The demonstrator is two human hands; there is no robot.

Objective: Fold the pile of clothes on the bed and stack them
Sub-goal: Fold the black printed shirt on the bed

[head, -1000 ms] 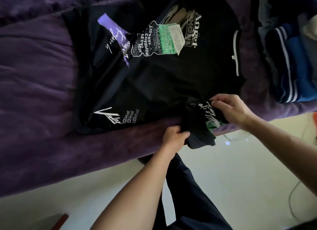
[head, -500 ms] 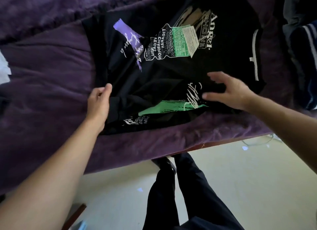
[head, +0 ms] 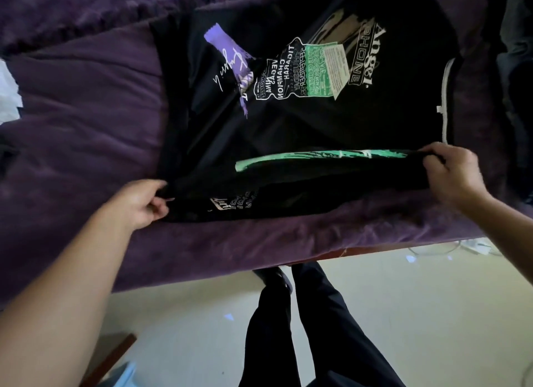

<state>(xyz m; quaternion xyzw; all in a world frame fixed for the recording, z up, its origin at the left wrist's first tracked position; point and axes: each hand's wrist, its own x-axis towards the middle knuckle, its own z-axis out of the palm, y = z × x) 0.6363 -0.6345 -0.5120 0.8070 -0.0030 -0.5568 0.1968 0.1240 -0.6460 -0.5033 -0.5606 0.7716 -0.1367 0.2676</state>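
Observation:
A black T-shirt (head: 302, 127) with white, green and purple prints lies spread on the purple bedspread (head: 86, 127), collar to the right. Its near side is turned over onto the body, showing a green streak along the fold. My left hand (head: 141, 203) pinches the folded edge at the hem end on the left. My right hand (head: 452, 174) grips the same folded edge near the collar end on the right. The fold stretches straight between both hands.
More clothes (head: 516, 69) lie dark at the far right edge of the bed. A white item (head: 8, 92) peeks in at the left edge. The bed's near edge runs above a pale floor (head: 432, 314), where my dark-trousered legs (head: 302, 329) stand.
The near side of the shirt has been folded over onto the body. My left hand moved from the sleeve to the hem end, my right hand to the collar end, and both now grip the fold.

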